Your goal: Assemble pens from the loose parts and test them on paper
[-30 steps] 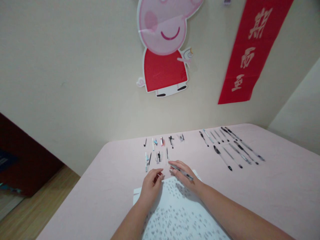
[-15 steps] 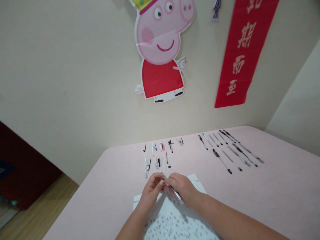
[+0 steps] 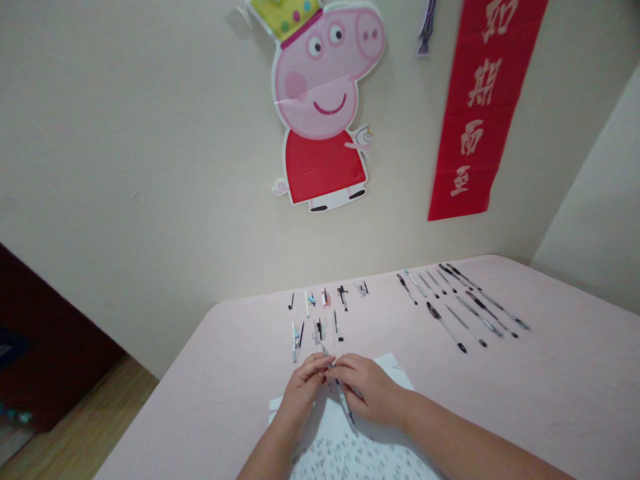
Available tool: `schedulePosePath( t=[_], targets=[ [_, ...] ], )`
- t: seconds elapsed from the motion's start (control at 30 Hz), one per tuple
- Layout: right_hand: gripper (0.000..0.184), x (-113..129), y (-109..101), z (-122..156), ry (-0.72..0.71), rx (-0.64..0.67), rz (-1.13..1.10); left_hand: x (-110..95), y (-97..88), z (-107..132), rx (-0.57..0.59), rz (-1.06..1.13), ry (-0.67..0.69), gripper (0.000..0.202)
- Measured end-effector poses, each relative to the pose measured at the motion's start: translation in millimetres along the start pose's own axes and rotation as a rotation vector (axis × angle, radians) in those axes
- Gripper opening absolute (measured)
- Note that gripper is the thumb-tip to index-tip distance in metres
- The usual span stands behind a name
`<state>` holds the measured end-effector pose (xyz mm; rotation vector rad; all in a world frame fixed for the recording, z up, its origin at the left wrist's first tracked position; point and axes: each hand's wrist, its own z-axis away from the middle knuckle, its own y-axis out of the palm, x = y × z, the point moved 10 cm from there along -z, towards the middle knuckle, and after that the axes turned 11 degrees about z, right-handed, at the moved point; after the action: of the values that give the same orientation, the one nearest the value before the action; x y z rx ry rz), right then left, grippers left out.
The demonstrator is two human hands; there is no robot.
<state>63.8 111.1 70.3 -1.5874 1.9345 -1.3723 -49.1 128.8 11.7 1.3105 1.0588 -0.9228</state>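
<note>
A slim pen [image 3: 346, 405] with a clear or silvery barrel slants between my hands above a sheet of paper [image 3: 395, 377] covered in small dark marks. My left hand [image 3: 304, 387] is closed round its upper, far part, fingertips pinched together. My right hand [image 3: 373, 388] grips the same pen from the right, thumb and fingers bent around it. The pen's near end sticks out below the fingers, over the paper. Where the fingertips meet, part of the pen is hidden.
Beyond my hands, small groups of pen parts [image 3: 320, 328] lie on the pink table [image 3: 200, 413]. Several whole pens [image 3: 447, 327] are laid out at the right. Behind the table stands a wall with a pig cutout [image 3: 325, 167] and a red banner [image 3: 483, 113].
The pen has turned a little steeper, its near end shifting left and toward me. My left fingers have closed in nearer to my right fingertips. The view has tipped slightly upward.
</note>
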Motion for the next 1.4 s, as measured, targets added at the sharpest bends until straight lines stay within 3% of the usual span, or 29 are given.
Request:
schedulePosePath(
  t=[0.27, 0.5, 0.63, 0.77, 0.87, 0.97, 1.2, 1.4],
  targets=[
    [0.034, -6.2, 11.9, 3.6, 0.077, 0.115, -0.030, 7.7, -24.9, -7.9, -0.182, 0.334, -0.063, 0.035],
    [0.033, -13.5, 9.7, 2.3, 0.130, 0.053, -0.007, 9.1, -16.4, -5.6, -0.109, 0.339, -0.093, 0.040],
    [0.033, -53.1, -10.1, 3.4, 0.297, -0.061, 0.100, 11.4, -14.6, -5.2, -0.080, 0.251, -0.107, 0.040],
    [0.036, -122.3, -43.8, 22.1, 0.536, -0.164, 0.263, 14.0, -13.8, -5.1, -0.078, 0.179, -0.111, 0.040],
    [0.038, -177.9, -63.0, 47.1, 0.746, -0.173, 0.403, 14.6, -11.7, -4.5, -0.075, 0.098, -0.101, 0.038],
    [0.041, -215.7, -69.8, 64.8, 0.896, -0.111, 0.520, 10.7, -6.5, -4.6, -0.043, 0.016, -0.063, 0.037],
    [0.049, -243.4, -64.5, 61.5, 1.060, 0.120, 0.740, 4.6, -1.0, -6.2, 0.007, -0.086, 0.003, 0.039],
    [0.049, -252.2, -64.8, 50.2, 1.065, 0.144, 0.769, 8.6, -1.0, -6.1, 0.015, -0.083, -0.014, 0.043]
  ],
)
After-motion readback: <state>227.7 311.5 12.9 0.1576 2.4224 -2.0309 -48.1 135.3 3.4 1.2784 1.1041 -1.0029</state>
